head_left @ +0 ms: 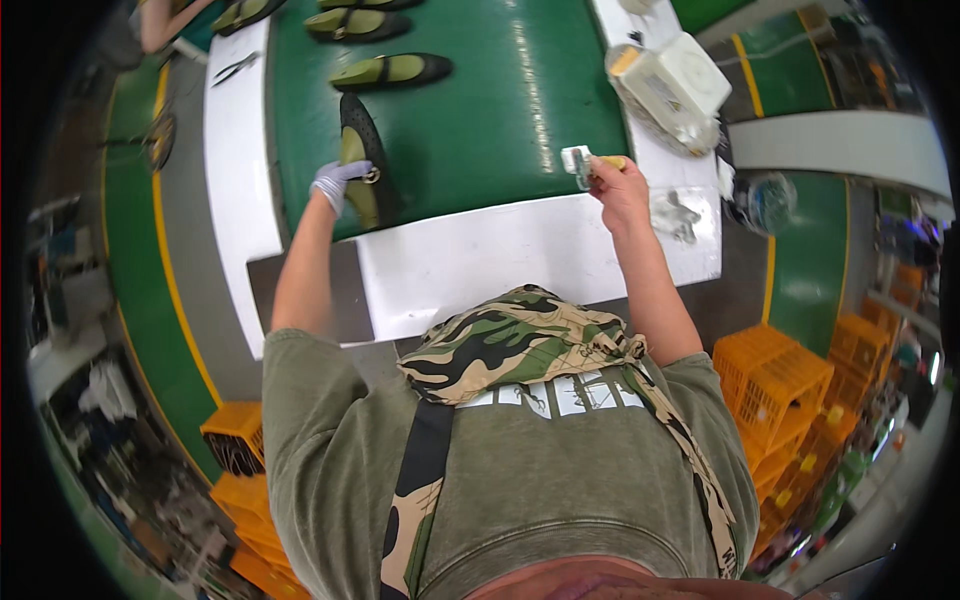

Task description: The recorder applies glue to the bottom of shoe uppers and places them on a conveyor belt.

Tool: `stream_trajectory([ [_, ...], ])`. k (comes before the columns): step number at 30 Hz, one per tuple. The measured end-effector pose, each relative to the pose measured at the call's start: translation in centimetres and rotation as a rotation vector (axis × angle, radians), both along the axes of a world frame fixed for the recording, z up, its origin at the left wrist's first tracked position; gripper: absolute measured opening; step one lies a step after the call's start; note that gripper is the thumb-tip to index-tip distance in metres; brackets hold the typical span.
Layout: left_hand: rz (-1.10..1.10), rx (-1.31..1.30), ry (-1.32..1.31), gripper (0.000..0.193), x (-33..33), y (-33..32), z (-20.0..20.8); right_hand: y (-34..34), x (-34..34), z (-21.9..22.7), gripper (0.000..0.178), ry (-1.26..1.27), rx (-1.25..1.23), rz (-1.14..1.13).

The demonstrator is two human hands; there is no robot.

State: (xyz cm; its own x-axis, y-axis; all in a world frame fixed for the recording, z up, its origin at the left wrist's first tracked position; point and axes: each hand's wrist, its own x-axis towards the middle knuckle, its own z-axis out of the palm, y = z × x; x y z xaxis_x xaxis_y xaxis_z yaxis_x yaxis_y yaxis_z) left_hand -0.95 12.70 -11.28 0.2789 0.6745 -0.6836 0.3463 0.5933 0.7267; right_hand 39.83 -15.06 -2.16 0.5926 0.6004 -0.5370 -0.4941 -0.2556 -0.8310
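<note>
My left hand (342, 183), in a pale glove, grips a black flat shoe (354, 140) with a green inside and a buckled strap. The thumb and fingers close on the strap area near the buckle. The shoe points away from me, over the near left corner of the green work surface (480, 120). At the right, my bare right hand (622, 195) pinches a small tool (582, 162) with a yellow handle and a whitish flat end; its exact kind is unclear. Beyond the held shoe, another similar shoe (390, 70) lies sideways.
More flat shoes (357, 25) lie farther back. Dark hand pliers or snips (235, 68) rest on the left white ledge. A white container (680, 80) in clear plastic stands on the right ledge. Orange crates (770, 385) are stacked at right. Another person's arm (165, 22) shows top left.
</note>
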Motion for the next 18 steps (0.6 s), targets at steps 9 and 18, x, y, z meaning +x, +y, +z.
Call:
stream_trajectory([
  [9,0.271,0.490,-0.807,0.062,7.5,-16.6,7.1,4.3,-2.4,5.9,0.021,-0.110,0.338,0.359],
  [18,-0.527,1.484,0.285,0.038,12.7,-22.0,19.8,4.6,-2.7,8.4,0.019,-0.307,0.440,0.484],
])
